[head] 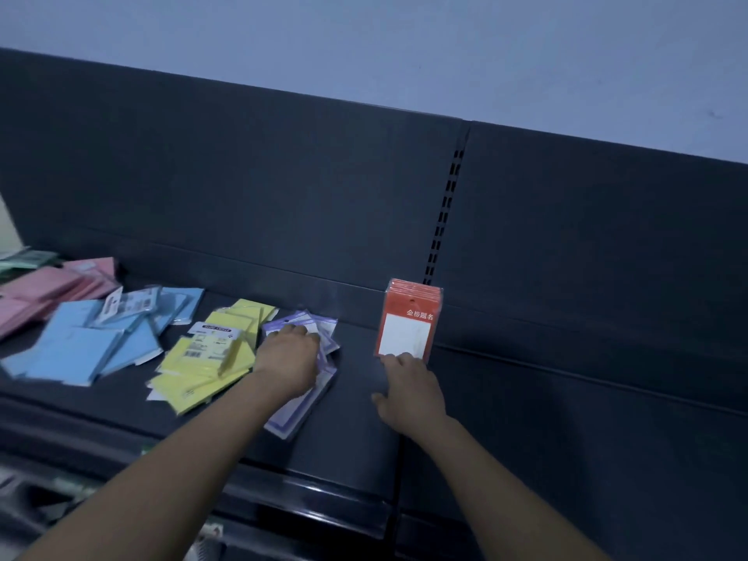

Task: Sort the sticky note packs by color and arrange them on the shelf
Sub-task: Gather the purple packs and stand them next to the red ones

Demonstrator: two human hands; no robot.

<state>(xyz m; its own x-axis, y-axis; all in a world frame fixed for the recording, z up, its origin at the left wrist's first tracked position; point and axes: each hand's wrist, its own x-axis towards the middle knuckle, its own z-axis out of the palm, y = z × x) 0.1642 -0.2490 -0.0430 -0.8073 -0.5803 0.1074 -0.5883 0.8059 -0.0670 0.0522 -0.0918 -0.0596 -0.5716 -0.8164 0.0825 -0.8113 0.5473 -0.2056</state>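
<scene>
Sticky note packs lie in colour groups on the dark shelf [356,431]. From left: green packs [24,259], pink packs [48,289], blue packs [93,346], yellow packs [206,358] and purple packs [299,410]. My left hand [289,358] rests flat on the purple packs, fingers reaching over the top ones. An orange-red stack of packs [409,317] stands upright against the back panel. My right hand [409,388] touches its lower front edge with the fingertips.
The shelf's dark back panel [283,188] rises behind the packs, with a slotted upright post [445,212] just behind the orange-red stack. To the right of the seam lies another shelf section [587,459]. Lower shelves show dimly at bottom left.
</scene>
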